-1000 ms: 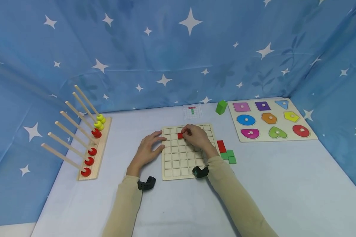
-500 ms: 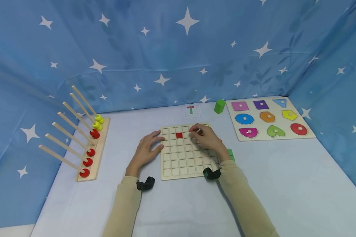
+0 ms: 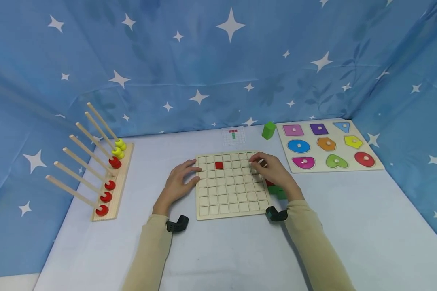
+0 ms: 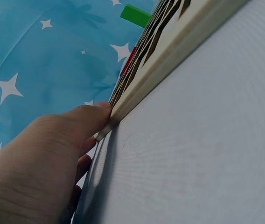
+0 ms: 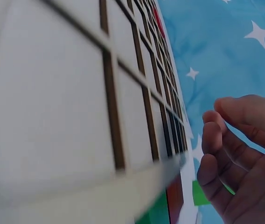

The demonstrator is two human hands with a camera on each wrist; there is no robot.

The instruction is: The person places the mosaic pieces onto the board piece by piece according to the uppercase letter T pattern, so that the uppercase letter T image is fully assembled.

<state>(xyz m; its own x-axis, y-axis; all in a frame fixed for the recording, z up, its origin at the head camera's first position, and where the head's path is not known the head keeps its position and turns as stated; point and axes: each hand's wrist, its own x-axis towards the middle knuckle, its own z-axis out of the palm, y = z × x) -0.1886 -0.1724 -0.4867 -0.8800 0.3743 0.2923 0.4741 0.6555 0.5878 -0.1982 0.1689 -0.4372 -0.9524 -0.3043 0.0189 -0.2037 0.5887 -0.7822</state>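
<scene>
A wooden grid board lies flat, with one red square tile in a cell near its upper left. My left hand rests at the board's left edge; in the left wrist view its thumb touches that edge. Over the board's right side hovers my right hand, its fingers loosely bent. The right wrist view shows nothing held between thumb and fingertips. Partly hidden beneath that hand and wrist, red pieces and green tiles lie beside the board.
Behind the board lie a printed grid card with a red and green T and a green block. A shape puzzle board is at back right. A wooden peg stand with red and yellow beads stands left.
My right hand has left the red tile, which stays in its cell, and moved right to the board's right edge. The left hand stays at the left edge.
</scene>
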